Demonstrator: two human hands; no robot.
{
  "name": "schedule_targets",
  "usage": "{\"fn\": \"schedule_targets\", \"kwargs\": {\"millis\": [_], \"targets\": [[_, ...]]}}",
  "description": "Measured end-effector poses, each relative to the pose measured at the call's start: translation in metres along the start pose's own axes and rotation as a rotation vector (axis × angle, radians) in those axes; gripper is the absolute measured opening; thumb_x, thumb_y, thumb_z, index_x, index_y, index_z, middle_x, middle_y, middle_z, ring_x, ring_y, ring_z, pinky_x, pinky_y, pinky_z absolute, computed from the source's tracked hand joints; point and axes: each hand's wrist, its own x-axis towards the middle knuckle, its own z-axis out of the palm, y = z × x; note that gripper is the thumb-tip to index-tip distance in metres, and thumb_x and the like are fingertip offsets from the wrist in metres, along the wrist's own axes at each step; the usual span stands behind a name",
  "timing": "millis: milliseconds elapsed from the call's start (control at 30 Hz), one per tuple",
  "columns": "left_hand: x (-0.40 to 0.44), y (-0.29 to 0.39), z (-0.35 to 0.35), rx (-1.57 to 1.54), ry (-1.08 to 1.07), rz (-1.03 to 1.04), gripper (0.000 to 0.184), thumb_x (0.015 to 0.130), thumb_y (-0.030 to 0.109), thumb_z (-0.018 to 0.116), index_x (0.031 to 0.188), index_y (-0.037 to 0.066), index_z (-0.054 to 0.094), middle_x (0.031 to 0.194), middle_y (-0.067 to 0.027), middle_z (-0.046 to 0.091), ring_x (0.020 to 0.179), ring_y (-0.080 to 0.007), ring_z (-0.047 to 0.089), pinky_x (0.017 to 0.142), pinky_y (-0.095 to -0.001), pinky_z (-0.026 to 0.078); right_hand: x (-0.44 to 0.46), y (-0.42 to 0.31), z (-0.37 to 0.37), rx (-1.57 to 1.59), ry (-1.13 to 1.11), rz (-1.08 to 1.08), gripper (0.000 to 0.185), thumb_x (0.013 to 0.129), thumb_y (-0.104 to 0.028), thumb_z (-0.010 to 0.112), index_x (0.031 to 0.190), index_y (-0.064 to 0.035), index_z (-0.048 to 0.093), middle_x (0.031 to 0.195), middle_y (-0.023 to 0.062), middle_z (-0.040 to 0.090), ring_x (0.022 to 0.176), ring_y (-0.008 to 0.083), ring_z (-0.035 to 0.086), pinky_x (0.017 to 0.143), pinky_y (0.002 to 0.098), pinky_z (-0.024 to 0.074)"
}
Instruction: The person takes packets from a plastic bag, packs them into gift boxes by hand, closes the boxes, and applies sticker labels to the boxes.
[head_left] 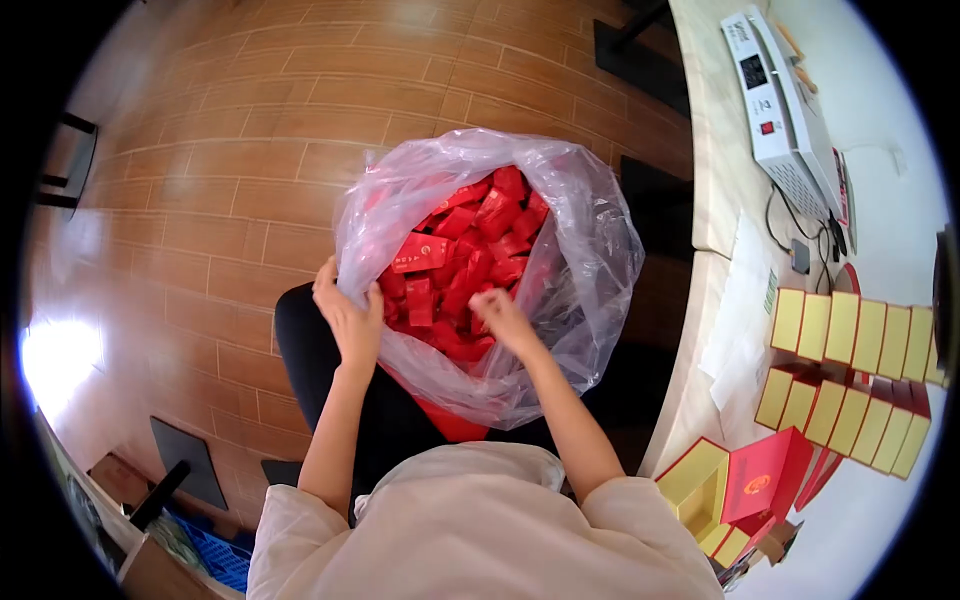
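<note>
A large clear plastic bag point(595, 215), its mouth wide, stands in front of my body and holds many small red packets point(470, 245), some with gold print. My left hand point(350, 315) grips the bag's rim on the left side, thumb inside and fingers outside. Inside the bag, my right hand point(503, 318) is over the packets near the front, its fingers curled together. Whether a packet is between those fingers, I cannot make out.
To the right runs a pale table point(690, 330) with a white machine point(785, 115), cables, paper sheets point(740, 300), stacked yellow-sided boxes point(850, 330) and an open red gift box point(745, 480). Brown floor tiles point(250, 130) spread left and ahead. A blue crate point(215, 550) sits at lower left.
</note>
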Motion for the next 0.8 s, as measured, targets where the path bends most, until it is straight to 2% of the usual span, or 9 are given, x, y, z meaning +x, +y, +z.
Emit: {"fn": "schedule_targets", "kwargs": {"millis": [133,233,333,400,467,500,667,733,800], "targets": [[0.003,0.020,0.018,-0.559,-0.560,-0.161,0.024,0.090,0.001,0.054,0.115,0.002,0.055,0.105,-0.0123,0.058,0.099,-0.0215,0.058,0.085,-0.0308,0.047,0.082,0.034,0.001,-0.032,0.172,0.189,0.062,0.081,-0.041,0.068,0.120,0.0019,0.048,0.104,0.0217,0.064,0.097,0.0336,0.063,0.085,0.0399,0.0482],[-0.002,-0.002,0.049,-0.553,-0.657,-0.192,0.023,0.091,0.005,0.055,0.114,0.002,0.055,0.104,-0.0148,0.059,0.095,-0.0243,0.061,0.081,-0.0318,0.048,0.114,0.046,0.017,-0.237,0.237,0.204,0.093,0.072,-0.042,0.075,0.139,0.0028,0.027,0.127,0.0316,0.050,0.118,0.0414,0.050,0.101,0.0433,0.0402],[-0.006,-0.034,0.064,-0.596,-0.781,-0.401,0.024,0.095,0.011,0.052,0.118,0.003,0.054,0.106,-0.0120,0.061,0.096,-0.0206,0.061,0.082,-0.0292,0.048,0.128,0.062,0.045,-0.280,0.275,0.263,0.106,0.071,-0.041,0.076,0.144,0.0030,0.014,0.131,0.0330,0.045,0.120,0.0434,0.048,0.102,0.0450,0.0392],[-0.005,-0.047,0.066,-0.820,-0.820,-0.777,0.027,0.098,0.017,0.049,0.121,0.003,0.054,0.108,-0.0097,0.062,0.098,-0.0166,0.060,0.083,-0.0279,0.047,0.131,0.068,0.053,-0.354,0.247,0.310,0.109,0.074,-0.037,0.075,0.147,-0.0034,0.002,0.134,0.0333,0.041,0.120,0.0460,0.047,0.101,0.0475,0.0397],[0.000,-0.054,0.071,-0.835,-0.831,-0.812,0.028,0.099,0.019,0.047,0.121,0.004,0.053,0.109,-0.0086,0.062,0.098,-0.0144,0.059,0.084,-0.0271,0.046,0.132,0.070,0.058,-0.339,0.254,0.392,0.101,0.079,-0.030,0.070,0.149,-0.0105,0.000,0.134,0.0333,0.041,0.119,0.0471,0.047,0.099,0.0497,0.0405],[0.001,-0.059,0.078,-0.818,-0.838,-0.838,0.029,0.098,0.020,0.049,0.122,0.004,0.053,0.109,-0.0084,0.062,0.097,-0.0136,0.059,0.083,-0.0265,0.046,0.133,0.077,0.059,-0.332,0.338,0.324,0.080,0.086,-0.023,0.062,0.147,-0.0131,0.012,0.125,0.0322,0.050,0.113,0.0439,0.053,0.094,0.0502,0.0433],[-0.006,-0.067,0.104,-0.725,-0.851,-0.822,0.036,0.095,0.025,0.056,0.123,0.003,0.052,0.109,-0.0079,0.062,0.094,-0.0117,0.058,0.080,-0.0250,0.045,0.106,0.044,0.031,0.019,0.355,0.244,0.041,0.095,-0.016,0.050,0.131,0.0002,0.040,0.104,0.0201,0.063,0.086,0.0256,0.068,0.072,0.0352,0.0537],[0.001,-0.041,0.095,-0.711,-0.841,-1.036,0.038,0.092,0.026,0.060,0.122,0.003,0.054,0.109,-0.0070,0.062,0.094,-0.0120,0.058,0.080,-0.0262,0.046,0.081,0.033,0.026,0.409,-0.059,0.076,0.037,0.097,-0.020,0.051,0.128,-0.0015,0.045,0.105,0.0133,0.063,0.086,0.0221,0.067,0.073,0.0331,0.0532],[0.002,-0.034,0.088,-0.853,-0.948,-1.091,0.036,0.092,0.024,0.060,0.121,0.003,0.055,0.109,-0.0063,0.062,0.095,-0.0130,0.058,0.081,-0.0271,0.046,0.067,0.055,0.050,0.592,-0.287,0.259,0.038,0.098,-0.026,0.051,0.128,-0.0035,0.045,0.103,0.0091,0.065,0.084,0.0199,0.066,0.072,0.0307,0.0525]]}}
